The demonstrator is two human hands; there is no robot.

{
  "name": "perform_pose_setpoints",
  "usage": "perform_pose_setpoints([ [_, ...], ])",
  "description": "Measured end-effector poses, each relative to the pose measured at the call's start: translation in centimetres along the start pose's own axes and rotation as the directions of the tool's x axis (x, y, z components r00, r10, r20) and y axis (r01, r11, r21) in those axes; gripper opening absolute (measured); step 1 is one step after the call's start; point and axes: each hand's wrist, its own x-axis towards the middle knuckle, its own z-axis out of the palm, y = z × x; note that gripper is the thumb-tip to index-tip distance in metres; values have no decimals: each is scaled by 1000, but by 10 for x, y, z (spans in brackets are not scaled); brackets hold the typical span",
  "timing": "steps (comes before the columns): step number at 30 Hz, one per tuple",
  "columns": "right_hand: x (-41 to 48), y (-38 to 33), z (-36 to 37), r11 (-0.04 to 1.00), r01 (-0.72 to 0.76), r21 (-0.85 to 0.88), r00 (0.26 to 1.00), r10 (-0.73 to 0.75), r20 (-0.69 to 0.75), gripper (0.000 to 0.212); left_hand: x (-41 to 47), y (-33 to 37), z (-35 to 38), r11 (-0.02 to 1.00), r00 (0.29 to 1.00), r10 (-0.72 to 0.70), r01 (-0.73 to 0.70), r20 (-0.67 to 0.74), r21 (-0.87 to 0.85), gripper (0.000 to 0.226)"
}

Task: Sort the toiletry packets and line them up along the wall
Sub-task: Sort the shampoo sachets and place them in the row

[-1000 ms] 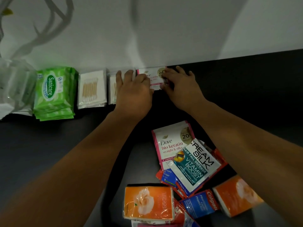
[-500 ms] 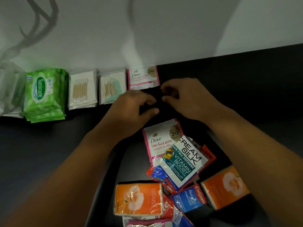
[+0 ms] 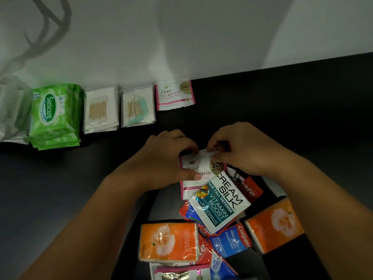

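Retreating from the wall (image 3: 181, 37) after placing a Dove sachet (image 3: 174, 95). Pinching its twin (image 3: 201, 165) in the pile (image 3: 220, 207) with left hand (image 3: 167, 158) and right hand (image 3: 242, 150).

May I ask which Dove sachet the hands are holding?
The near Dove sachet in the pile: left hand and right hand grip its top. The far Dove sachet lies untouched by the wall.

Home-like setting; dark countertop (image 3: 50, 188) against plain white wall (image 3: 201, 37); retail toiletry sachets (image 3: 220, 207), plastic bag (image 3: 12, 110).
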Motion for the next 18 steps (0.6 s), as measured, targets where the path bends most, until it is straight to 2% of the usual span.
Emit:
perform_pose_setpoints([
  [5, -3, 0, 2, 992, -13, -124, 997, 22, 72, 57, 1, 0, 2, 998, 1000, 2, -3, 16, 70, 50],
  [7, -2, -1, 4, 993, -26, -119, 997, 35, 72, 54, 2, 0, 4, 997, 1000, 2, -1, -6, 83, 48],
  [11, 0, -7, 5, 993, -5, -119, 998, 13, 66, 31, 5, 2, 2, 994, 999, 28, -25, -22, 110, 35],
  [13, 0, -11, 1, 998, 14, -55, 999, -12, 44, 20, 4, 0, -4, 999, 996, 48, -46, -70, 24, 28],
  [15, 2, -15, -6, 996, 23, 81, 999, -21, -25, 13, 3, -4, -17, 991, 987, 26, -46, -159, -128, 21],
  [18, 17, -19, -18, 958, 59, 279, 984, -9, -179, 19, 5, -12, -38, 962, 949, -65, -23, -308, -274, 28],
])
